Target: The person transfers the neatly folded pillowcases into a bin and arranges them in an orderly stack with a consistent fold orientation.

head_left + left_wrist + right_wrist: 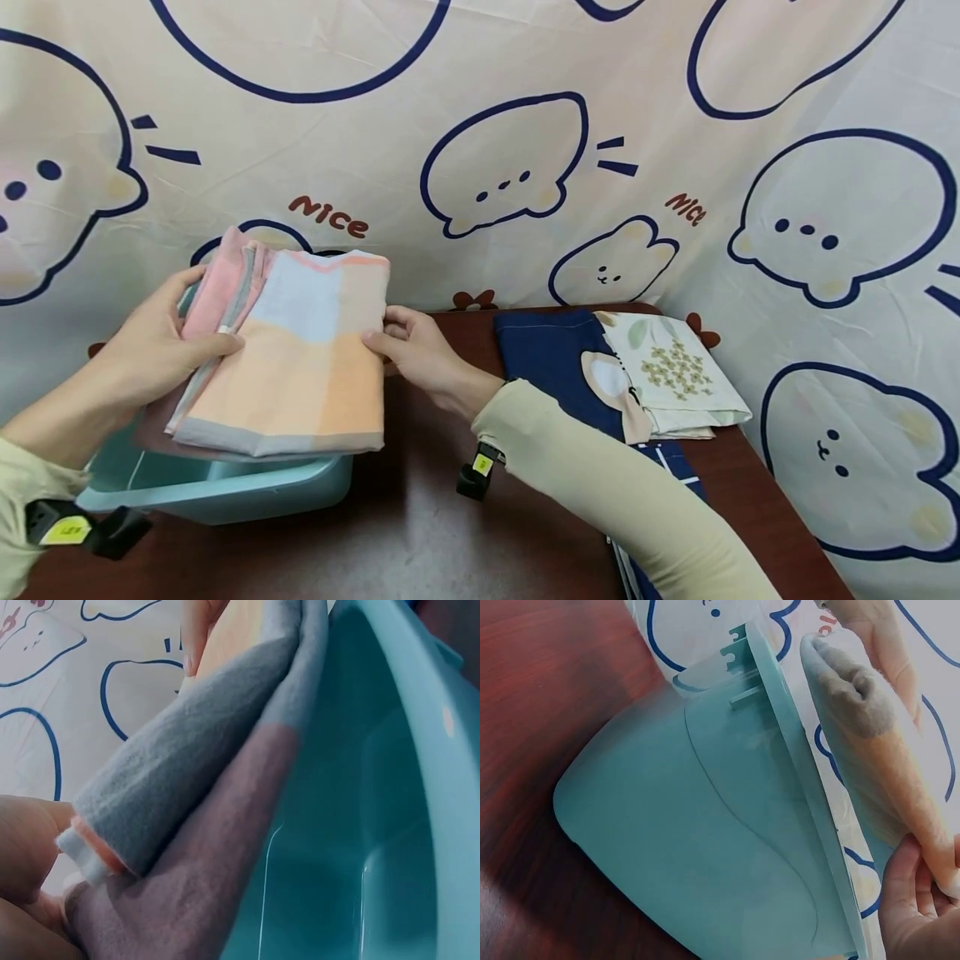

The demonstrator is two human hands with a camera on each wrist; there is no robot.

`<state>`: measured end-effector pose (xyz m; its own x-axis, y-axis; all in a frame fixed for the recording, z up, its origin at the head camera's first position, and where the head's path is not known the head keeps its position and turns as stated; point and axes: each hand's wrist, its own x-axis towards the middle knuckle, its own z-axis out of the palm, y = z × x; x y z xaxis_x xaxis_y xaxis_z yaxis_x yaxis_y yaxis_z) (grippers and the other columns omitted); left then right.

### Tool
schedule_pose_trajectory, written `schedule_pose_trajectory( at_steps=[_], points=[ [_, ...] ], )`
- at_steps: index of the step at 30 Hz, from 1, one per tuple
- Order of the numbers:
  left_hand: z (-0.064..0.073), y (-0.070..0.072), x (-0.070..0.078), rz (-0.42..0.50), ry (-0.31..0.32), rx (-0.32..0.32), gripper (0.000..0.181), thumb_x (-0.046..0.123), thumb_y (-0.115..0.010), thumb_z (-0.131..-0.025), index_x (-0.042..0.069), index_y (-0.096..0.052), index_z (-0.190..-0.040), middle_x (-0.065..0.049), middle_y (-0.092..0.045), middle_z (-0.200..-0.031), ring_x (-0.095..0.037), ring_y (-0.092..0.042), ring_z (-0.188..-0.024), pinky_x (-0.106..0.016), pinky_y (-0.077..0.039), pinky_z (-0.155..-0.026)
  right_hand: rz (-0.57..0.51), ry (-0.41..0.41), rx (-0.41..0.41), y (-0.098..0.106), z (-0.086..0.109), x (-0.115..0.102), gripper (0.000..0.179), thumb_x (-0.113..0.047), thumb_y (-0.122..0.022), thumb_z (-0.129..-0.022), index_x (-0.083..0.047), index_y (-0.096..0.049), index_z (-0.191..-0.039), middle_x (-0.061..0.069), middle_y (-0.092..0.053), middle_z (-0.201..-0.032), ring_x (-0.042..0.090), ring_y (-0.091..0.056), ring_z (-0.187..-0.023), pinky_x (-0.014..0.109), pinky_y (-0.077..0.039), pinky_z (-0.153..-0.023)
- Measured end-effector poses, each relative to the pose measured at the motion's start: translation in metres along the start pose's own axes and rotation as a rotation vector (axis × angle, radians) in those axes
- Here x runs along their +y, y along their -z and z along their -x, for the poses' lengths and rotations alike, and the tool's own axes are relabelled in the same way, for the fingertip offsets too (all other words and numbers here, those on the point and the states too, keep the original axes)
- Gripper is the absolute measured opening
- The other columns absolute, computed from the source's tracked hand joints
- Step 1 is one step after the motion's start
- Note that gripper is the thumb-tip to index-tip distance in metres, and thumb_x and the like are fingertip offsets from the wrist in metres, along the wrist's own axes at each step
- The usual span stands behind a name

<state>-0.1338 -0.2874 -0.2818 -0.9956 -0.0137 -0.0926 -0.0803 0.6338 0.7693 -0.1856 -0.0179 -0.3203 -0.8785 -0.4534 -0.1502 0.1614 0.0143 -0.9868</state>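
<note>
Peach, pale blue and grey soft fabric makes up the folded cloth (pixel 300 358), held up left of centre in the frame, where it overlaps the back of the light-blue basin (pixel 255 498) at lower left. It lies directly between the hands: the left hand (pixel 157 350) grips its left edge, thumb laid over the pink and grey folds, and the right hand (pixel 423 354) pinches its right edge between thumb and fingers. The bundle looks nearly as wide as tall, so a long axis is hard to name; its grey bottom fold runs roughly crosswise in the frame. The left hand is nearer the basin, while the right is nearer the navy cloth (pixel 543 358) and white floral cloth (pixel 675 375), which lie right of centre, well apart from the held bundle, on the brown table (pixel 450 517).
</note>
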Motion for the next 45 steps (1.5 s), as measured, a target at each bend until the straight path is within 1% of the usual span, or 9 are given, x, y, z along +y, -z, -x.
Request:
schedule_pose_trajectory(
  at_steps=[4,7,12,19,25,32,36,41,45],
  points=[
    [-0.001,0.004,-0.003,-0.006,0.006,0.008,0.093,0.024,-0.059,-0.102,0.016,0.012,-0.162,-0.027,-0.058,-0.113,-0.024,-0.068,-0.062,-0.036,-0.057,-0.057,-0.006,-0.005,0.002,-0.004,-0.001,0.0,0.037,-0.012,-0.059,-0.102,-0.005,-0.055,-0.138,0.015,-0.07,-0.119,0.013,-0.067,-0.088,0.036,-0.061,-0.084],
    [-0.001,0.006,-0.006,-0.011,0.017,0.013,0.093,0.024,-0.058,-0.102,0.016,0.012,-0.162,-0.028,-0.06,-0.11,-0.025,-0.069,-0.062,-0.038,-0.058,-0.056,-0.004,-0.005,0.002,-0.008,-0.003,0.0,0.037,-0.013,-0.059,-0.102,-0.005,-0.055,-0.138,0.015,-0.071,-0.119,0.013,-0.068,-0.088,0.037,-0.061,-0.085],
    [-0.001,0.008,-0.013,-0.061,0.016,0.05,0.092,0.022,-0.058,-0.102,0.012,0.011,-0.162,-0.034,-0.054,-0.116,-0.023,-0.066,-0.061,-0.036,-0.056,-0.055,-0.002,-0.012,-0.004,-0.017,-0.008,0.001,0.036,-0.013,-0.06,-0.102,-0.005,-0.056,-0.137,0.015,-0.072,-0.117,0.014,-0.069,-0.088,0.036,-0.061,-0.084],
    [-0.002,0.011,-0.018,-0.117,0.027,0.1,0.093,0.022,-0.059,-0.1,0.007,0.01,-0.161,-0.033,-0.059,-0.103,-0.024,-0.065,-0.058,-0.036,-0.054,-0.052,0.027,-0.026,-0.01,-0.026,-0.014,0.0,0.037,-0.013,-0.06,-0.102,-0.006,-0.056,-0.138,0.014,-0.073,-0.118,0.015,-0.069,-0.088,0.035,-0.061,-0.084],
    [-0.004,0.014,-0.022,-0.136,0.029,0.112,0.094,0.023,-0.059,-0.1,0.007,0.01,-0.161,-0.038,-0.053,-0.111,-0.023,-0.064,-0.06,-0.035,-0.054,-0.052,0.024,-0.044,-0.004,-0.03,-0.018,0.0,0.039,-0.013,-0.061,-0.101,-0.006,-0.056,-0.139,0.012,-0.073,-0.113,0.015,-0.067,-0.086,0.039,-0.06,-0.087],
    [-0.007,0.018,-0.033,-0.181,0.043,0.126,0.096,0.023,-0.061,-0.099,0.009,0.009,-0.162,-0.042,-0.043,-0.123,-0.026,-0.063,-0.067,-0.033,-0.056,-0.054,0.018,-0.083,-0.015,-0.038,-0.018,-0.001,0.037,-0.01,-0.063,-0.1,-0.006,-0.056,-0.136,0.012,-0.074,-0.112,0.022,-0.073,-0.096,0.042,-0.06,-0.089],
    [-0.008,0.019,-0.037,-0.197,0.032,0.127,0.096,0.02,-0.062,-0.098,0.009,0.009,-0.162,-0.043,-0.043,-0.122,-0.025,-0.064,-0.067,-0.036,-0.058,-0.055,0.021,-0.09,-0.017,-0.041,-0.021,-0.001,0.035,-0.008,-0.064,-0.099,-0.005,-0.058,-0.134,0.013,-0.073,-0.109,0.024,-0.073,-0.096,0.044,-0.06,-0.089],
    [-0.01,0.021,-0.039,-0.215,0.036,0.106,0.098,0.017,-0.064,-0.096,0.006,0.009,-0.161,-0.047,-0.04,-0.125,-0.026,-0.064,-0.069,-0.045,-0.06,-0.06,0.04,-0.104,-0.026,-0.044,-0.024,-0.001,0.036,-0.008,-0.063,-0.099,-0.005,-0.057,-0.135,0.013,-0.073,-0.107,0.024,-0.073,-0.096,0.045,-0.06,-0.09],
    [-0.013,0.022,-0.036,-0.256,0.044,0.096,0.099,0.015,-0.066,-0.094,0.001,0.007,-0.16,-0.048,-0.038,-0.128,-0.042,-0.063,-0.081,-0.052,-0.059,-0.064,0.053,-0.109,-0.019,-0.046,-0.027,-0.001,0.04,-0.009,-0.064,-0.099,-0.004,-0.055,-0.138,0.014,-0.072,-0.109,0.024,-0.073,-0.095,0.046,-0.06,-0.089]
  ],
)
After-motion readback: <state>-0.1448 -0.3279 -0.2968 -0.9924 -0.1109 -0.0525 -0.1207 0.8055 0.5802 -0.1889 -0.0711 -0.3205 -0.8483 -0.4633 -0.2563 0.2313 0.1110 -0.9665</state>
